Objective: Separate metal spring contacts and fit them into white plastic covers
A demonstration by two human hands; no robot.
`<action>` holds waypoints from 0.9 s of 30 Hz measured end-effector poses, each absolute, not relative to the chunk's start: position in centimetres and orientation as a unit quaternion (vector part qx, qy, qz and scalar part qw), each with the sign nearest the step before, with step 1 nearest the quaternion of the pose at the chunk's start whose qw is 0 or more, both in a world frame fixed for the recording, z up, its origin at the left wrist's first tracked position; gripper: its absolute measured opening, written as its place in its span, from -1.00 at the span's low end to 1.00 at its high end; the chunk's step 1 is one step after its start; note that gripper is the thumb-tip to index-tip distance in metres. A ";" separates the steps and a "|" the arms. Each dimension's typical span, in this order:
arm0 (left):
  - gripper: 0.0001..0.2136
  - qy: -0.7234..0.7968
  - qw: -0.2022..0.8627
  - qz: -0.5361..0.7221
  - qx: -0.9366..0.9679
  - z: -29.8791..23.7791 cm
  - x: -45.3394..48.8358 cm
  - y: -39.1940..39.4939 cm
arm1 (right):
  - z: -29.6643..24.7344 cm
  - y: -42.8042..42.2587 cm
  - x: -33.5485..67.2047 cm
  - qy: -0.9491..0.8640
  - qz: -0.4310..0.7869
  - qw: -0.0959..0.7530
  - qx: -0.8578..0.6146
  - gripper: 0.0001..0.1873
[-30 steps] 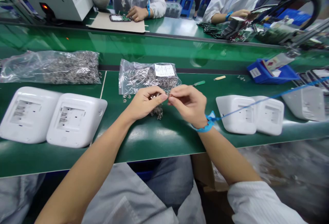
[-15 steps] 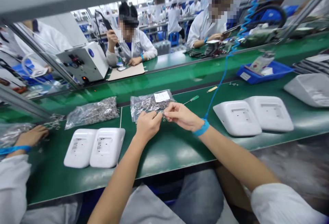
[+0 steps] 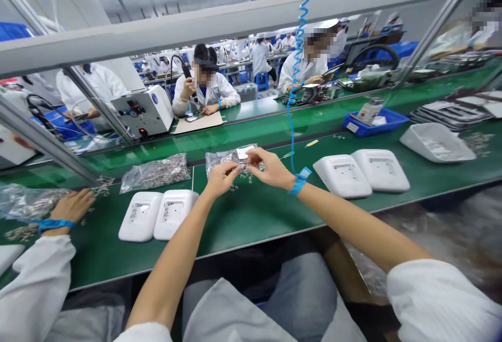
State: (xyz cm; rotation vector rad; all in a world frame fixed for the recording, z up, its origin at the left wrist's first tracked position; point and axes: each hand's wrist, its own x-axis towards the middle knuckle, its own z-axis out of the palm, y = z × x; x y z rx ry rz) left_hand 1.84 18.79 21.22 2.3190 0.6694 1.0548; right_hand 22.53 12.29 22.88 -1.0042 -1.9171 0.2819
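Observation:
Over the green bench, my left hand (image 3: pixel 223 180) is closed in a pinch, thumb against forefinger, on something too small to make out. Close beside it, fingertips nearly meeting, my right hand (image 3: pixel 272 168) has its fingers curled together; what they hold, if anything, is too small to name. A blue band (image 3: pixel 300 181) circles my right wrist. Just behind both hands lies a clear plastic bag (image 3: pixel 219 159) of small metal parts with a white label. Loose small metal pieces (image 3: pixel 248 177) are scattered on the bench beneath my fingers.
White plastic housings (image 3: pixel 138 216) lie left, and two more housings (image 3: pixel 340 175) right. Another parts bag (image 3: pixel 157 172), a green-handled screwdriver (image 3: pixel 288 155), a blue tray (image 3: pixel 374 122) and a white scoop-shaped bin (image 3: pixel 437 142) surround them. A co-worker's hand (image 3: pixel 72 208) rests at far left.
The head view has tilted up and shifted, so the bench things appear displaced. My hands have moved slightly apart, and loose metal pieces show more plainly below them.

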 end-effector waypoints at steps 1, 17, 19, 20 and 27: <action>-0.63 0.247 0.249 0.392 0.850 21.0 1.9 18.6 | 22.5 12.2 22.3 -0.769 0.146 0.461 -0.419 -0.70; -0.53 0.233 0.559 0.351 0.714 20.4 1.6 19.4 | 20.3 14.7 23.0 -0.748 -0.064 0.583 -0.311 -0.88; -0.57 0.234 0.578 0.363 0.692 19.7 1.3 19.6 | 19.5 14.9 23.5 -0.750 -0.084 0.571 -0.324 -0.90; -0.59 0.234 0.585 0.365 0.685 19.3 1.2 19.6 | 18.9 15.1 23.9 -0.761 -0.066 0.545 -0.347 -0.92; -0.66 0.266 0.526 0.378 0.714 18.1 1.9 19.1 | 16.4 14.9 24.5 -0.810 0.023 0.398 -0.430 -0.74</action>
